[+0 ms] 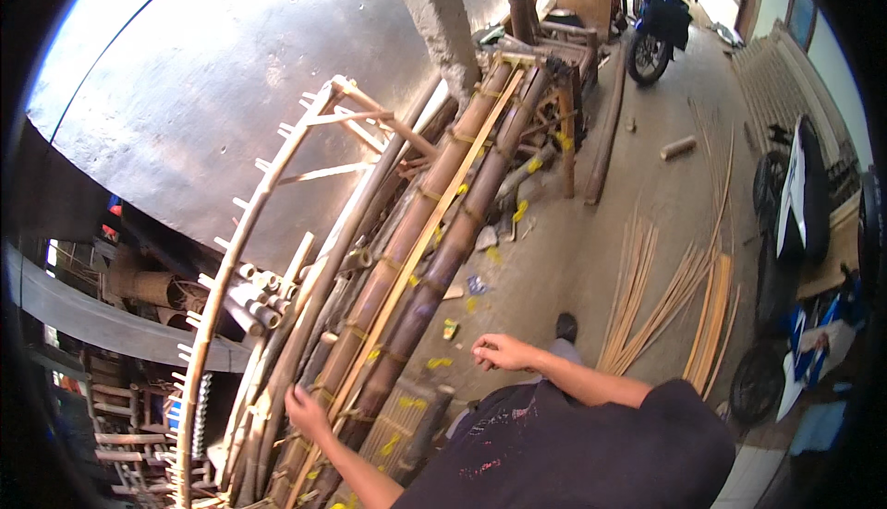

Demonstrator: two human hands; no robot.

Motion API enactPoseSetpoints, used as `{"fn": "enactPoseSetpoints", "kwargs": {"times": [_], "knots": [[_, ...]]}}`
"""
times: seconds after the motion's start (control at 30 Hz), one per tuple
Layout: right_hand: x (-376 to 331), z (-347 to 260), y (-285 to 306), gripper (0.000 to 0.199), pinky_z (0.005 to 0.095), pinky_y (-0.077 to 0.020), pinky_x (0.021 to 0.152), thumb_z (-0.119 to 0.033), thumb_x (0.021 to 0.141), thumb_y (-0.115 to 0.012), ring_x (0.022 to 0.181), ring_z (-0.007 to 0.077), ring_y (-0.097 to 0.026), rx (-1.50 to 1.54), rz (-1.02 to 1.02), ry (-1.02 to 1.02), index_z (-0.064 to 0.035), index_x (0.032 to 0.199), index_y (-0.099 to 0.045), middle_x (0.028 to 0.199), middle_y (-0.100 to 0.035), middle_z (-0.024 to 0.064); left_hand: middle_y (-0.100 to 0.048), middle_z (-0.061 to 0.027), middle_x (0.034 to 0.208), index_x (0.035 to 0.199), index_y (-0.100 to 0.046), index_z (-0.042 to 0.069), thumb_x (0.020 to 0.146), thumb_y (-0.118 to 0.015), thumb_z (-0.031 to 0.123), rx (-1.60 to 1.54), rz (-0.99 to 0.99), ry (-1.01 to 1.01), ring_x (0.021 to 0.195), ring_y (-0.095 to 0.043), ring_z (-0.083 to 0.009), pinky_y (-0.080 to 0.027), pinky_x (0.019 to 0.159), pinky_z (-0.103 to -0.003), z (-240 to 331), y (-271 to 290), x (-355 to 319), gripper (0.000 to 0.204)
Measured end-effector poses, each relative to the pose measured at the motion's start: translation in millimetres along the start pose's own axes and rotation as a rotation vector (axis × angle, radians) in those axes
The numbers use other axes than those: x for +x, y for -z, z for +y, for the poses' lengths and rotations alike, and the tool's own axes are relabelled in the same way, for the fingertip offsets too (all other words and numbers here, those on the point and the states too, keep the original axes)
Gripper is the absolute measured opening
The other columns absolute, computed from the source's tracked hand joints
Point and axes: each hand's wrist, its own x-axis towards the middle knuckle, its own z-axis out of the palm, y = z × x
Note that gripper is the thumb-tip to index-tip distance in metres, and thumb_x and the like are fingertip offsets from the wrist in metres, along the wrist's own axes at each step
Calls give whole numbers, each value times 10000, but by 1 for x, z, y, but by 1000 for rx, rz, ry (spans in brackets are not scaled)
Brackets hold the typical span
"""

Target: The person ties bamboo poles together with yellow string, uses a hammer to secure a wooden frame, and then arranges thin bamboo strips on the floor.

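My left hand (307, 414) reaches over the left side of a long bamboo bench with its fingers apart, beside a thick bamboo pole (307, 338); I cannot tell whether it touches the pole. Nothing shows in that hand. My right hand (502, 352) hangs in front of my dark shirt, to the right of the bench, with its fingers curled in and no object visible in them. Two thick brown bamboo poles (427, 273) form the bench top, tied across at intervals. A pale split bamboo strip (443, 202) lies lengthwise between them.
A curved bamboo frame with short pegs (242, 232) leans left of the bench, near cut bamboo tubes (254, 301). Thin bamboo strips (637, 306) and a short bamboo piece (678, 148) lie on the floor. Motorbikes (658, 24) stand ahead and at the right.
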Motion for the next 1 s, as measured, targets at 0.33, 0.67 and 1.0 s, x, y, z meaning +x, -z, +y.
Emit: {"fn": "enactPoseSetpoints", "kwargs": {"times": [0.33, 0.67, 1.0], "knots": [[-52, -72, 259, 251, 314, -555, 787, -199, 1058, -539, 860, 147, -668, -122, 234, 68, 2, 1200, -591, 1046, -692, 95, -671, -258, 1245, 1322, -631, 3, 961, -642, 272, -355, -521, -550, 1163, -644, -395, -492, 1015, -458, 476, -316, -4, 450], [-15, -132, 382, 257, 311, -550, 773, -194, 1055, -552, 863, 166, -663, 178, 426, 65, 23, 1185, -599, 1057, -698, 125, -711, -254, 1045, 1083, -714, 48, 873, -737, 279, 22, -726, -486, 1017, -682, -421, -525, 874, -490, 592, -448, 54, 313], [74, -150, 480, 258, 300, -534, 776, -228, 1058, -553, 842, 139, -652, 4, 226, -58, -19, 1201, -602, 1033, -695, 83, -573, -269, 1200, 1194, -572, 14, 934, -683, 223, -329, -692, -405, 1162, -539, -444, -439, 1015, -483, 586, -468, 32, 352]]}}
